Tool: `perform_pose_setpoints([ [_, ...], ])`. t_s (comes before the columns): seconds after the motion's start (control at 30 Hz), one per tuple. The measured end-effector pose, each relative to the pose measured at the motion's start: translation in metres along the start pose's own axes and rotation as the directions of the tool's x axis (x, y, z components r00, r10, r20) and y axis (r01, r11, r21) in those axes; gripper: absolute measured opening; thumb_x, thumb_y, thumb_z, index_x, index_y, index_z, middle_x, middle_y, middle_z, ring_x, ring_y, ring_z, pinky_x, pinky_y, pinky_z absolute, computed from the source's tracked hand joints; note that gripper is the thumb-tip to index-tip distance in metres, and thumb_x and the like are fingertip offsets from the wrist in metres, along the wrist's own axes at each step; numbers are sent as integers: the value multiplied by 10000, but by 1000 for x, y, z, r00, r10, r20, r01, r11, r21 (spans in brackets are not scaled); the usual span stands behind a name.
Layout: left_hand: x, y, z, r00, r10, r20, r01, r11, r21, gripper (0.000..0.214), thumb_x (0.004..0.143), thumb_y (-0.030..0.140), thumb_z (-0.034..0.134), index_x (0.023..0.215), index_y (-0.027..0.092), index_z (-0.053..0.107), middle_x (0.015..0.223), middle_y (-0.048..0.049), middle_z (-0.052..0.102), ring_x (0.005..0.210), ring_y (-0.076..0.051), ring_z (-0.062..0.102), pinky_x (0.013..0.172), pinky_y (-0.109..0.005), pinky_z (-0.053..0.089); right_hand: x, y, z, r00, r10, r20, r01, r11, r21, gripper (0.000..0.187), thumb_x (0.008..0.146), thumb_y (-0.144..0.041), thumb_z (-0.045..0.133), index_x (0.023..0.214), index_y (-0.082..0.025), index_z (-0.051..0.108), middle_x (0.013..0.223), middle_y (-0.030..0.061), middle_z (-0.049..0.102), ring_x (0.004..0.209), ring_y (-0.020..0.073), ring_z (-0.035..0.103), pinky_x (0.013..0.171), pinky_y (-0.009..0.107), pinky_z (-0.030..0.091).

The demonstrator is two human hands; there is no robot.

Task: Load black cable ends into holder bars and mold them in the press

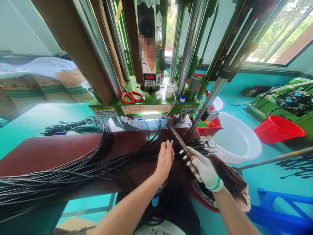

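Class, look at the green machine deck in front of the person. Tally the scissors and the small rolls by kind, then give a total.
Scissors with red handles: 1
White rolls: 2
Blue-and-white spool: 1
Total: 4

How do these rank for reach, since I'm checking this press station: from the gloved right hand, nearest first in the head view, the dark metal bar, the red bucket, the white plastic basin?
1. The dark metal bar: held in the gloved right hand, running up-left toward the press.
2. The white plastic basin: just beyond the hand, to its right.
3. The red bucket: farther right, past the basin.
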State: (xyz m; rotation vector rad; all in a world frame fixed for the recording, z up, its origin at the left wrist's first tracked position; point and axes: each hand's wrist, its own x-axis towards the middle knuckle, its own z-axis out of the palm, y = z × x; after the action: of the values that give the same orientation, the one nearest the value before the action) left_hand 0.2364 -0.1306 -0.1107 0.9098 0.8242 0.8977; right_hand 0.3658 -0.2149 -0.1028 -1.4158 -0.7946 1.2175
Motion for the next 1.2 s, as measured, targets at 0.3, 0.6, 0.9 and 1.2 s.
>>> perform_pose_setpoints([
  [0.3, 2, -3, -6, 999, -10, 44, 4, 992, 126, 285, 696, 406, 602, 704, 170, 442, 487, 99, 271, 396, -21, 209, 358, -157, 149, 0, -3, -2, 999, 26, 22, -26, 999, -29, 653, 769, -475, 534, 1303, -136, 371, 471, -76, 410, 280, 20, 265, 223, 120, 204],
  [0.6, 4, 7, -11, 991, -112, 77, 110, 994, 27, 323, 639, 397, 654, 674, 172, 425, 437, 122, 223, 352, -2, 172, 357, -157, 103, 2, -6, -3, 999, 15, 51, -13, 999, -43, 678, 767, -472, 539, 1303, -97, 361, 476, -74, 418, 274, 16, 262, 216, 119, 192],
  [0.9, 3, 11, -9, 985, -136, 104, 134, 991, 25, 336, 631, 396, 658, 657, 176, 404, 430, 129, 213, 338, 2, 162, 353, -158, 96, 2, -3, -4, 998, 22, 50, -21, 999, -31, 670, 773, -472, 539, 1302, -105, 353, 496, -70, 428, 286, 12, 257, 220, 114, 196],
  [1.2, 8, 6, -12, 993, -114, 39, 108, 986, 123, 325, 621, 432, 645, 668, 173, 455, 439, 114, 231, 353, -13, 200, 356, -162, 138, 6, 1, -5, 998, -1, 63, 1, 1000, 5, 544, 792, -427, 536, 1268, -184, 431, 552, -18, 476, 323, 27, 280, 240, 126, 192],
])
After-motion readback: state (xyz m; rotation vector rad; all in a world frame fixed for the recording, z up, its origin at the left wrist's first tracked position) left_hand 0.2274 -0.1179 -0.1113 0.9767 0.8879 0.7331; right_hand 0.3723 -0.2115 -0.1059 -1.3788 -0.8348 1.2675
